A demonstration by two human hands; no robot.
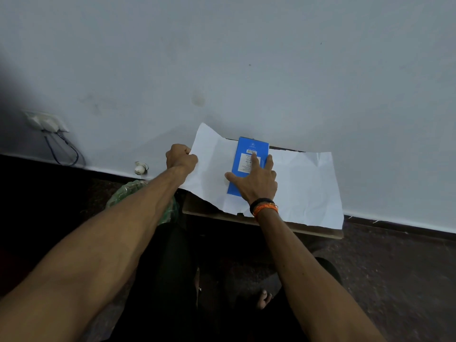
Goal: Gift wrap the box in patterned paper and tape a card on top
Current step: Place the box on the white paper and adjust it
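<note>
box (246, 166) – lies on the paper (303, 183), on a low board (318, 232) by the wall | right hand (257, 181) – flat, fingers spread, pressing it | left hand (181, 157) – seemingly pinching paper's left edge | handling: box stiff, light; paper thin, creases easily – lift by edges

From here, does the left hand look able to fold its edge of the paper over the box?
Probably yes. The left hand already grips the left edge of the paper, nothing lies between it and the blue box, and the right hand presses the box flat, though that hand may have to shift.
</note>
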